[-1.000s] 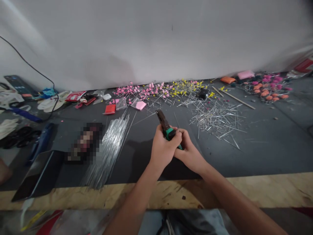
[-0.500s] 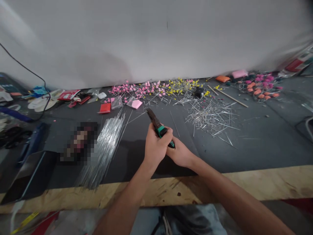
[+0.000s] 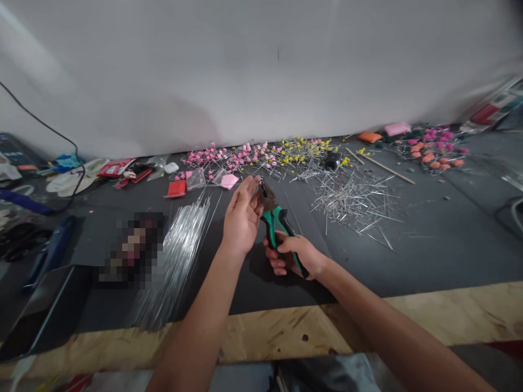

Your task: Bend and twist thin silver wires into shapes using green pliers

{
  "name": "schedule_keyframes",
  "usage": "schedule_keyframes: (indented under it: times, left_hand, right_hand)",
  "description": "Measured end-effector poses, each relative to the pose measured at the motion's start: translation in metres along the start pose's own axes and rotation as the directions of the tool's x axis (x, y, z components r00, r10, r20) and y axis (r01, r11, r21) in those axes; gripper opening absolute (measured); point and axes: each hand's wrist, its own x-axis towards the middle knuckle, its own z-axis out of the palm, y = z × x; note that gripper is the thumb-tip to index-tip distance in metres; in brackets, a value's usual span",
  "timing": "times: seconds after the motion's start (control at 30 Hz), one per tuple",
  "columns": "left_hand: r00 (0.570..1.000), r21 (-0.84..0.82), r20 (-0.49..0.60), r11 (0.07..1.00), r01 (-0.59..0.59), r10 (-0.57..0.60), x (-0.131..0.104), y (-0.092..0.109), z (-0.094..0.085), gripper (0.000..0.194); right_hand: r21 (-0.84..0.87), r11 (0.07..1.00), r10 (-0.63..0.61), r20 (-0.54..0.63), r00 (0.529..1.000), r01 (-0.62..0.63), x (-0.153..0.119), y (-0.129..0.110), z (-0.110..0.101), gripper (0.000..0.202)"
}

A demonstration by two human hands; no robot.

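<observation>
Green and black pliers (image 3: pixel 281 218) are in my right hand (image 3: pixel 296 255), whose fingers wrap round the handles. The handles are spread and the dark jaws point up and away from me. Beside the jaws is my left hand (image 3: pixel 242 218), its fingers bent close to the tip; whatever they pinch is too small to make out. A bundle of straight silvery wires (image 3: pixel 182 245) lies left of my hands. To the right is a loose pile of short wires (image 3: pixel 353 196).
Behind my hands lie pink-tipped wires (image 3: pixel 245 155) and yellow-tipped wires (image 3: pixel 306 149). Orange and magenta-tipped ones (image 3: pixel 437 158) sit at the back right. A dark tablet-like object (image 3: pixel 44 310) is at the left front, by the wooden table edge (image 3: pixel 286 332).
My left hand has come off the pliers' handles and moved up beside the jaws. The handles have spread apart in my right hand. The view has shifted slightly.
</observation>
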Motion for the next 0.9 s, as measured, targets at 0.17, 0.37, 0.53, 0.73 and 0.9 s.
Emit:
schedule_keyframes:
  times: [0.17, 0.37, 0.53, 0.73, 0.9]
  left_hand:
    - [1.000, -0.050, -0.024, 0.999, -0.010, 0.009, 0.008, -0.006, -0.002, 0.022]
    - [0.993, -0.083, -0.076, 0.992, -0.096, 0.090, 0.014, 0.002, -0.006, 0.017]
    - [0.981, -0.055, -0.118, 0.986, -0.160, 0.153, 0.015, 0.008, -0.007, 0.016]
    - [0.974, 0.030, -0.108, 0.980, -0.197, 0.199, 0.011, 0.005, -0.003, 0.019]
    - [0.980, 0.095, -0.033, 0.977, -0.193, 0.197, 0.007, -0.001, -0.003, 0.030]
  right_hand:
    - [0.012, 1.000, 0.026, 0.058, 0.998, -0.027, 0.000, 0.000, -0.001, 0.024]
    - [-0.108, 0.994, 0.040, 0.039, 0.998, -0.036, 0.002, 0.004, 0.004, 0.025]
    - [-0.152, 0.988, 0.029, -0.008, 1.000, -0.030, 0.006, 0.006, 0.004, 0.024]
    - [-0.145, 0.989, 0.006, 0.020, 1.000, -0.003, 0.006, 0.008, 0.002, 0.023]
    - [-0.142, 0.990, 0.007, 0.007, 1.000, -0.006, 0.005, 0.008, 0.002, 0.023]
